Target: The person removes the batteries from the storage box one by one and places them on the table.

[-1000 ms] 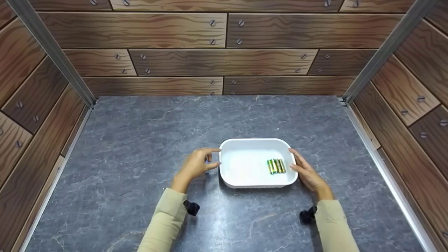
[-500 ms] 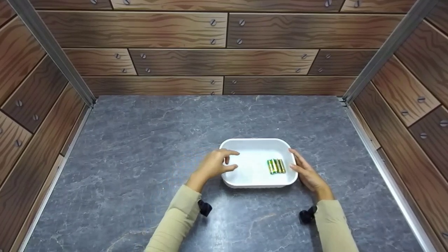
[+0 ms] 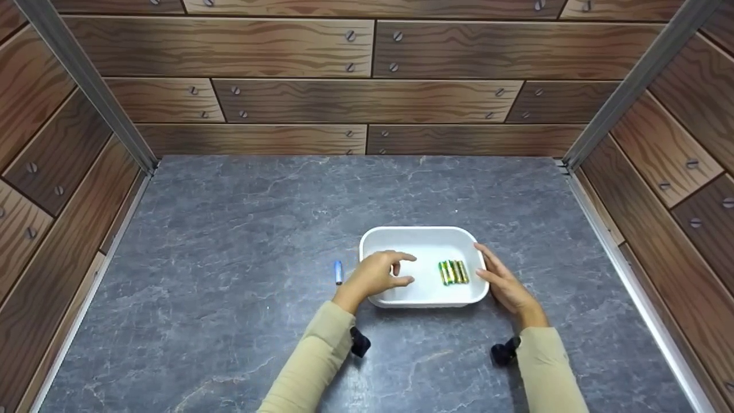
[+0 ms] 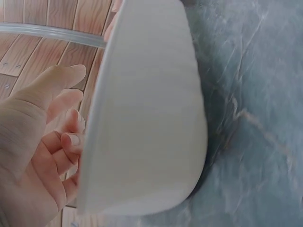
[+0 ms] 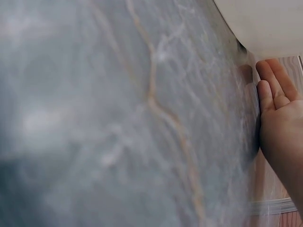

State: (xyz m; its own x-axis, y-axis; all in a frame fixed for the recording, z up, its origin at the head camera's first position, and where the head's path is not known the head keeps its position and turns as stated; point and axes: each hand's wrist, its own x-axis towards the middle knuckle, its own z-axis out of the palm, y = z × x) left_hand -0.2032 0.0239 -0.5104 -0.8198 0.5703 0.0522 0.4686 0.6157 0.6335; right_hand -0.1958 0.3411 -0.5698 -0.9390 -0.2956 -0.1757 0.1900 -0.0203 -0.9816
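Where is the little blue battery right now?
In the head view, the blue battery lies on the gray tabletop, just outside the left end of the white tray, beside the person's left hand.

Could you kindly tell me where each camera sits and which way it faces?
Head: worn on the head, looking forward and down at the white tub; left hand, right hand and sleeves show.
Left wrist: on that wrist, facing the tub's side; left hand shows.
Right wrist: on that wrist, facing mostly tabletop; right hand at right edge.
Head and left wrist share the tub.
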